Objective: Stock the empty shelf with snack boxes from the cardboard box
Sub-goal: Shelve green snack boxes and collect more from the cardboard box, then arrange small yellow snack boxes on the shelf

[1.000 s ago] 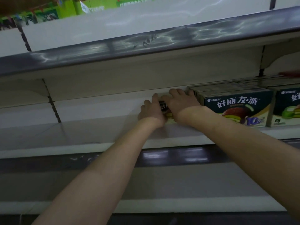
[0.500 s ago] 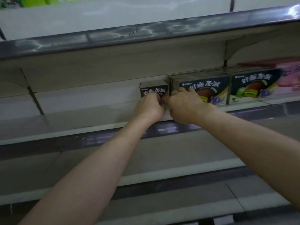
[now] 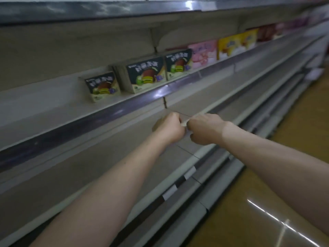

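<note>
A dark snack box stands alone on the shelf, just left of a row of matching dark boxes. Below and in front of that shelf, my left hand and my right hand hang side by side in the air. Both have their fingers curled and hold nothing. They are well clear of the boxes. The cardboard box is out of view.
Pink boxes and yellow boxes continue the row to the right. Bare lower shelves run beneath my hands. The shiny floor lies at the lower right. An upper shelf edge overhangs the row.
Both hands have let go of the single dark box and pulled back and down from the shelf. The view has swung right, showing more of the aisle.
</note>
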The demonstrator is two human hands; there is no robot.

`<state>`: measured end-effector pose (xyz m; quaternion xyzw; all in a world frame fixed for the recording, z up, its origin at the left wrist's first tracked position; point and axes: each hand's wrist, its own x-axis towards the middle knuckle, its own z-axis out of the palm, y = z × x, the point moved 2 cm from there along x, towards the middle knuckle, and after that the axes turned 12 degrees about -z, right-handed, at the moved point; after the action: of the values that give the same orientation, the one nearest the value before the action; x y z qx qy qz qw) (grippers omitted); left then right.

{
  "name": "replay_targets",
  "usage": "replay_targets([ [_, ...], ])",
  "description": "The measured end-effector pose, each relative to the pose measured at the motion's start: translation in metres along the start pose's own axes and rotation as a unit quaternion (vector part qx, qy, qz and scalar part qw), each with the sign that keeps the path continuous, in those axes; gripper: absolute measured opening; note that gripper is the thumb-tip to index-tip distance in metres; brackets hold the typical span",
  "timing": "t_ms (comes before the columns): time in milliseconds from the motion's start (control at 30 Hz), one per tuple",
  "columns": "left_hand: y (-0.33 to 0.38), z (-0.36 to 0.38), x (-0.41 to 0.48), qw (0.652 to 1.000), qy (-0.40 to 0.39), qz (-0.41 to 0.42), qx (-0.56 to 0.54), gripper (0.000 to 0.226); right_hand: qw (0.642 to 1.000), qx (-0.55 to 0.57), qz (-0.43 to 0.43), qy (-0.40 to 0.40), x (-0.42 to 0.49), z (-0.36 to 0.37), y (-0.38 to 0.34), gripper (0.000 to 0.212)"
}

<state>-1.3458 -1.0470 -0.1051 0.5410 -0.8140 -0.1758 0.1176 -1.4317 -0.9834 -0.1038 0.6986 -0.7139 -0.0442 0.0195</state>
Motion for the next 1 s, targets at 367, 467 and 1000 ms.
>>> replay_targets([
  [367,0.115,0.140,-0.108,0.970,-0.170,0.161,0.067,0.015,0.973,0.092,0.198,-0.070,-0.187,0.085,0.075,0.031],
  [467,0.152,0.183,-0.142,0.950,-0.220,0.202,0.090,0.020,0.959,0.121,0.243,-0.081,-0.243,0.111,0.099,0.033],
  [1000,0.265,0.432,-0.315,0.851,-0.416,0.246,0.204,0.027,0.861,0.294,0.370,-0.190,-0.487,0.305,0.198,0.022],
])
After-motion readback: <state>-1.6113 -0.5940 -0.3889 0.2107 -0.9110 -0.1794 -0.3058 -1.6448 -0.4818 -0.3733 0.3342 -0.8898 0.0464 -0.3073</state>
